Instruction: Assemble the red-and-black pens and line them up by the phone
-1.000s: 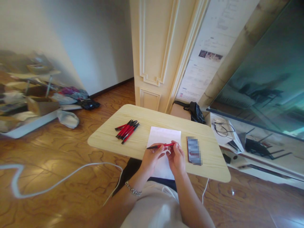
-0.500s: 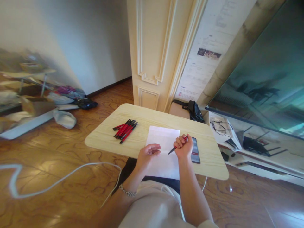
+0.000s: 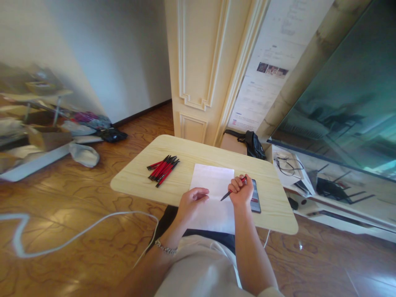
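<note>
Red-and-black pen (image 3: pixel 226 195) clasped in the right hand (image 3: pixel 241 191) over white paper

The right hand is closed around the pen, its fingers curled together over the barrel. The pen slants through the fist: a red end shows at the top by the thumb, while the dark pointed end sticks out to the lower left, toward the other hand. Its tip lies over the paper (image 3: pixel 210 177); whether it touches the sheet cannot be told. The left hand (image 3: pixel 192 203) is near the sheet's left edge, thumb and fingers curved and slightly apart, with a chain bracelet (image 3: pixel 166 247) at the wrist.

Both hands are above a pale wood-grain table (image 3: pixel 133 178) with rounded corners. Left of the paper, well apart from the right hand, a pile of red-and-black pens (image 3: pixel 163 169) lies roughly side by side, most of them at a slant. A phone (image 3: pixel 255 200) lies just to the right of the paper, partly hidden behind the right hand.

Around the table runs a glossy wooden floor (image 3: pixel 102 185), crossed on the left by a white cable (image 3: pixel 93 226). Beyond stand a cream panelled door (image 3: pixel 198 53) and, to the right, a large dark screen (image 3: pixel 340 95). A black bag (image 3: pixel 255 145) rests behind the table; cartons (image 3: pixel 48 138) and bags clutter the far left
</note>
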Demonstrator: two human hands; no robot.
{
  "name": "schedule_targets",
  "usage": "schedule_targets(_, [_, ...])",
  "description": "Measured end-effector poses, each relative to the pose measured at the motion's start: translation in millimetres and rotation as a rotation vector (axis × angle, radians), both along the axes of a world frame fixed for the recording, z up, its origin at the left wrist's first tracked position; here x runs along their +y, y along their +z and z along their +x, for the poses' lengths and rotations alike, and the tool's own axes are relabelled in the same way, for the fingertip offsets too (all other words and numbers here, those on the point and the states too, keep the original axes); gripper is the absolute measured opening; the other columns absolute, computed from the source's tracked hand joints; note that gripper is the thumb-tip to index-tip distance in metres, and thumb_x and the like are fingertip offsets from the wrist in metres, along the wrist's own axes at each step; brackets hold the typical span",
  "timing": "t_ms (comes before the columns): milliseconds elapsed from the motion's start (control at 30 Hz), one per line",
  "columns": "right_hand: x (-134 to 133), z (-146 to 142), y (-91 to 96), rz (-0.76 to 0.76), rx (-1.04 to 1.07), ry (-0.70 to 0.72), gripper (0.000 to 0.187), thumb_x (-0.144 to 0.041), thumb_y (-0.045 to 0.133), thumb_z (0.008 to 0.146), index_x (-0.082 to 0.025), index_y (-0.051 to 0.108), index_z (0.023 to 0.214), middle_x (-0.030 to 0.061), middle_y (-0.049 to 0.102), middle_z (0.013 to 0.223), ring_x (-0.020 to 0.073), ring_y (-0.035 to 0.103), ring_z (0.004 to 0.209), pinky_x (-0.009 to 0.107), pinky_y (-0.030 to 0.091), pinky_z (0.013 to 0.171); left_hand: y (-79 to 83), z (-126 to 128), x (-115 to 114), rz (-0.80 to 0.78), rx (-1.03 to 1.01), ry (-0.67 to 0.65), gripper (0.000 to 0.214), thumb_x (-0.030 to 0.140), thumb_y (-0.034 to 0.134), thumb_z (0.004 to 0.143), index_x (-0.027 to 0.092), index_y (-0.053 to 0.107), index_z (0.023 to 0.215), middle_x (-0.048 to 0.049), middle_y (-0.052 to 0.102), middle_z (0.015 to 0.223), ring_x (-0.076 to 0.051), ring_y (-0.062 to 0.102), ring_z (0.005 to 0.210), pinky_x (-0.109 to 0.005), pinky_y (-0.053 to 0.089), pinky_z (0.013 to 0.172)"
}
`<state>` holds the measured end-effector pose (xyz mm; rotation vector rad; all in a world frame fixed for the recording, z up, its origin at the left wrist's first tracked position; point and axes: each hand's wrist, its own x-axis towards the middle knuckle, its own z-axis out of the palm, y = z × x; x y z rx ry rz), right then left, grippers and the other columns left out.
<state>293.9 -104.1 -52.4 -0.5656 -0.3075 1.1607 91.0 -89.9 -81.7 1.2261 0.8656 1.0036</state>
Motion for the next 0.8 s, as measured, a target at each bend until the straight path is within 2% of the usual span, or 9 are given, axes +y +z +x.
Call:
schedule_targets(100, [1, 1, -1.7, 0.023, 0.039, 0.001, 0.030, -0.047, 0.055, 0.082, -0.021, 0.052, 0.069, -0.0075, 0.033, 0.050, 0.0054, 0.025, 0.038, 0.018, 0.020, 0.033, 2.9, -4, 4, 0.078, 0.071, -0.021, 0.024, 0.026, 0.070, 0.069, 0.017, 0.070, 0.092, -0.0078, 0.071, 0.089, -0.020, 0.066, 0.080, -0.029, 0.052, 0.073])
schedule_targets(167, [2, 3, -1.2, 0.026, 0.036, -0.016, 0.036, -0.055, 0.053, 0.081, -0.021, 0.053, 0.073, -0.0065, 0.038, 0.053, 0.0049, 0.029, 0.039, 0.017, 0.021, 0.032, 5.0, -6, 8, 0.185, 0.157, -0.032, 0.023, 0.026, 0.066, 0.074, 0.018, 0.069, 0.095, -0.0066, 0.071, 0.092, -0.019, 0.066, 0.083, -0.029, 0.052, 0.075])
schedule_targets(233, [5, 5, 0.2, 0.006, 0.030, -0.030, 0.034, -0.054, 0.056, 0.080, -0.020, 0.055, 0.077, -0.0057, 0.043, 0.056, 0.0041, 0.033, 0.040, 0.015, 0.021, 0.031, 6.2, -5, 13, 0.323, 0.280, -0.022, 0.021, 0.025, 0.062, 0.079, 0.020, 0.068, 0.098, -0.0051, 0.070, 0.096, -0.018, 0.065, 0.084, -0.029, 0.052, 0.077])
schedule_targets(333, [11, 7, 1.3, -0.075, 0.020, -0.047, 0.024, -0.041, 0.061, 0.080, -0.019, 0.055, 0.075, -0.0042, 0.051, 0.060, 0.0036, 0.042, 0.043, 0.014, 0.026, 0.033, 5.8, 2, 21, 0.551, 0.482, -0.017, 0.018, 0.021, 0.059, 0.081, 0.022, 0.067, 0.097, -0.0042, 0.068, 0.100, -0.018, 0.063, 0.087, -0.032, 0.050, 0.080])
schedule_targets(433, [14, 5, -1.7, -0.212, -0.063, -0.153, 0.036, -0.050, 0.053, 0.083, -0.018, 0.053, 0.066, -0.0008, 0.057, 0.061, 0.0083, 0.053, 0.051, 0.018, 0.037, 0.039, 2.8, 12, 26, 0.743, 0.612, -0.042, 0.017, 0.016, 0.060, 0.080, 0.020, 0.067, 0.095, -0.0055, 0.068, 0.099, -0.020, 0.059, 0.096, -0.037, 0.046, 0.088])
schedule_targets(500, [14, 2, -5.9, -0.307, -0.181, -0.279, 0.047, -0.061, 0.045, 0.083, -0.018, 0.052, 0.063, -0.0017, 0.053, 0.052, 0.0090, 0.050, 0.043, 0.020, 0.033, 0.036, -0.4, 17, 27, 0.802, 0.651, -0.063, 0.017, 0.014, 0.060, 0.080, 0.019, 0.068, 0.095, -0.0064, 0.067, 0.098, -0.021, 0.058, 0.097, -0.038, 0.044, 0.090])
schedule_targets(600, [11, -3, -12.1, -0.372, -0.322, -0.362, 0.054, -0.068, 0.042, 0.080, -0.018, 0.053, 0.062, -0.0077, 0.034, 0.036, 0.0054, 0.029, 0.029, 0.019, 0.019, 0.031, -5.3, 21, 25, 0.817, 0.690, -0.077, 0.017, 0.013, 0.059, 0.081, 0.018, 0.068, 0.094, -0.0075, 0.067, 0.098, -0.022, 0.057, 0.095, -0.038, 0.044, 0.088])
schedule_targets(667, [9, -4, -14.6, -0.378, -0.336, -0.296, 0.051, -0.065, 0.045, 0.079, -0.017, 0.058, 0.069, -0.0073, 0.037, 0.036, 0.0057, 0.031, 0.029, 0.019, 0.022, 0.032, -7.4, 22, 23, 0.817, 0.711, -0.070, 0.017, 0.012, 0.058, 0.080, 0.017, 0.067, 0.094, -0.0079, 0.066, 0.098, -0.022, 0.057, 0.095, -0.038, 0.044, 0.087])
schedule_targets(800, [7, -4, -17.8, -0.429, -0.289, -0.016, 0.043, -0.054, 0.052, 0.078, -0.014, 0.064, 0.083, 0.0061, 0.064, 0.061, 0.0147, 0.059, 0.051, 0.024, 0.043, 0.045, -8.8, 21, 19, 0.827, 0.739, -0.054, 0.020, 0.011, 0.056, 0.081, 0.017, 0.067, 0.098, -0.0081, 0.065, 0.101, -0.023, 0.055, 0.096, -0.039, 0.043, 0.088])
